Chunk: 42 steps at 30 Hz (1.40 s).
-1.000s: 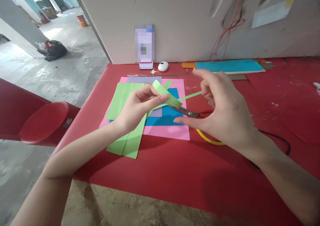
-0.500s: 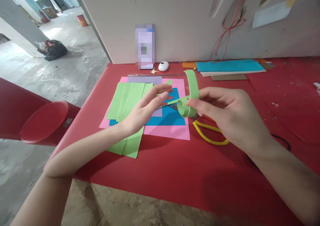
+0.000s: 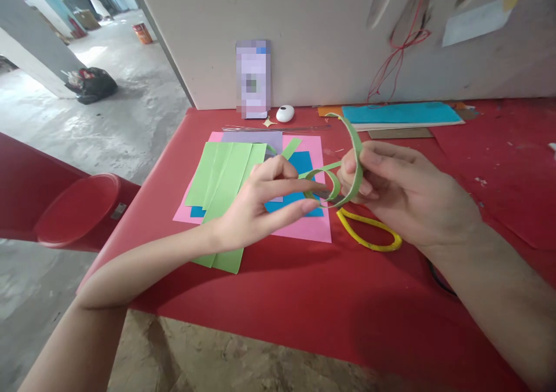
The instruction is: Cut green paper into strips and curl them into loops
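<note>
Pinching curled green paper strip [image 3: 353,166] in right hand [image 3: 403,195] | left hand [image 3: 256,204] fingers spread, touching coil

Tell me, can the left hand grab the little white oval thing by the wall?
Probably yes. The left hand is open, only touching the curled green strip that the right hand pinches, and only flat papers lie between it and the white oval thing.

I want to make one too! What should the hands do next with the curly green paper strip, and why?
Probably pinch the small inner curl with the left hand. The right hand holds the green strip, but its coil looks loose and open, and the left fingertips are right beside it.
</note>
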Each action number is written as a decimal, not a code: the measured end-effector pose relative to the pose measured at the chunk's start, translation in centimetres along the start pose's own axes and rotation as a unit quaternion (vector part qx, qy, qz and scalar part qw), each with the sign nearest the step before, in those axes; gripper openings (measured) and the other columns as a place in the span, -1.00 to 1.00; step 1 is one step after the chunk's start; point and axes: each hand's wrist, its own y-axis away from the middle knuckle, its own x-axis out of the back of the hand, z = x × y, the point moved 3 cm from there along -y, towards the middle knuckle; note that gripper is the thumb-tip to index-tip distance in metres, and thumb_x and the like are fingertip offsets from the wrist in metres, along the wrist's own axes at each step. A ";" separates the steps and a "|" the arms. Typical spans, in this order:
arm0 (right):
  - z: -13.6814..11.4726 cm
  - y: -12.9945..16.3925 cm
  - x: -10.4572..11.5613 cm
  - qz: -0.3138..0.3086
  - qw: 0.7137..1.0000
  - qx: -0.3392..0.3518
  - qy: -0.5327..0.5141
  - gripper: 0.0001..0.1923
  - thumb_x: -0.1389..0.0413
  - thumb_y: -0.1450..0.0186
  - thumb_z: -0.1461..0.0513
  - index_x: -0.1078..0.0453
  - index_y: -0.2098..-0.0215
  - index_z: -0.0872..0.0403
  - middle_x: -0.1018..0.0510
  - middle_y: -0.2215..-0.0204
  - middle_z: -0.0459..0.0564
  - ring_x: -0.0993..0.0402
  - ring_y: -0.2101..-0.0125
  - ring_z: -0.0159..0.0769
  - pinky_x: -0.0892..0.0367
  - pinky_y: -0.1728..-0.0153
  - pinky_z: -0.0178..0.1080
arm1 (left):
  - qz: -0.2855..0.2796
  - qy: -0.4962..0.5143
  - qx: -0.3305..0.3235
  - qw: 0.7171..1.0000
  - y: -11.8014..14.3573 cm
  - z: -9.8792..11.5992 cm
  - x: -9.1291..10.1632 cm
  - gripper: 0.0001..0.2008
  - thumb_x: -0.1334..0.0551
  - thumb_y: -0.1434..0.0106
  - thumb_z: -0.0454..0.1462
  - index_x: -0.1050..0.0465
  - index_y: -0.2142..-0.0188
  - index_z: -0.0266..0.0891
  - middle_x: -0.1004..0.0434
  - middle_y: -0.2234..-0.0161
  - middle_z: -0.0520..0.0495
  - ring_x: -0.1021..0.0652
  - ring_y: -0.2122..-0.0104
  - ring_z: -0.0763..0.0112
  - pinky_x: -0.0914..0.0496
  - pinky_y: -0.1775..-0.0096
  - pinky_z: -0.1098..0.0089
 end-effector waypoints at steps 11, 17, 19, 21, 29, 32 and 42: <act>-0.2 -0.4 1.2 0.105 0.987 0.056 0.106 -0.78 0.02 -0.29 0.17 -0.28 0.48 0.05 -0.19 0.69 -0.20 0.00 0.67 -0.48 0.03 0.62 -0.29 | 0.025 0.152 0.063 0.986 0.3 -0.5 -0.1 -0.88 -0.27 -0.13 -0.32 -0.57 0.44 -0.05 -0.27 0.51 0.03 -0.31 0.46 0.48 -0.27 0.35 0.36; -0.9 -0.1 1.4 0.155 0.857 0.211 0.443 -0.63 -0.06 -0.18 0.33 -0.26 0.04 -0.02 -0.39 0.14 0.00 -0.27 0.48 -0.42 -0.23 0.47 -0.28 | 0.010 0.350 0.201 0.915 0.4 -1.8 -0.5 -0.90 -0.29 -0.13 -0.18 -0.56 0.47 -0.04 -0.32 0.41 0.03 -0.36 0.32 0.47 -0.32 0.24 0.39; -0.7 -0.2 1.1 0.102 0.857 0.202 0.463 -0.69 -0.06 -0.19 0.29 -0.34 0.08 0.01 -0.43 0.12 0.01 -0.33 0.43 -0.38 -0.30 0.44 -0.27 | 0.014 0.382 0.223 0.897 0.4 -2.0 -0.6 -0.88 -0.31 -0.10 -0.14 -0.56 0.50 -0.07 -0.37 0.40 0.04 -0.39 0.32 0.47 -0.33 0.24 0.39; -0.5 -0.3 0.9 0.073 0.879 0.177 0.436 -0.78 -0.07 -0.20 0.25 -0.41 0.17 0.03 -0.51 0.26 -0.02 -0.40 0.39 -0.32 -0.36 0.40 -0.25 | 0.021 0.400 0.233 0.886 0.3 -2.0 -0.6 -0.86 -0.32 -0.08 -0.13 -0.56 0.50 -0.10 -0.42 0.41 0.04 -0.41 0.34 0.48 -0.35 0.27 0.41; -0.8 0.7 0.2 0.077 0.929 0.112 0.344 -0.69 -0.03 -0.26 0.20 -0.32 0.02 -0.03 -0.54 0.53 -0.11 -0.47 0.55 -0.30 -0.37 0.55 -0.25 | 0.043 0.414 0.235 0.879 0.3 -2.0 -0.6 -0.90 -0.33 -0.09 -0.17 -0.56 0.48 -0.10 -0.50 0.42 0.09 -0.48 0.35 0.57 -0.39 0.27 0.52; -1.0 1.4 -0.5 0.063 0.885 0.156 0.434 -0.55 0.00 -0.29 0.23 -0.15 -0.14 -0.08 -0.52 0.58 -0.16 -0.43 0.62 -0.32 -0.36 0.53 -0.23 | 0.063 0.409 0.244 0.877 0.1 -2.2 -0.5 -0.89 -0.34 -0.07 -0.16 -0.55 0.49 -0.13 -0.49 0.44 0.09 -0.50 0.39 0.57 -0.41 0.25 0.49; -1.7 2.0 -0.7 0.073 0.818 0.257 0.510 -0.62 0.01 -0.29 0.28 -0.25 -0.08 -0.04 -0.44 0.68 -0.20 -0.32 0.72 -0.39 -0.26 0.60 -0.27 | 0.081 0.430 0.245 0.865 0.1 -2.6 -0.6 -0.89 -0.32 -0.10 -0.18 -0.53 0.45 -0.17 -0.52 0.47 0.10 -0.53 0.37 0.55 -0.42 0.17 0.47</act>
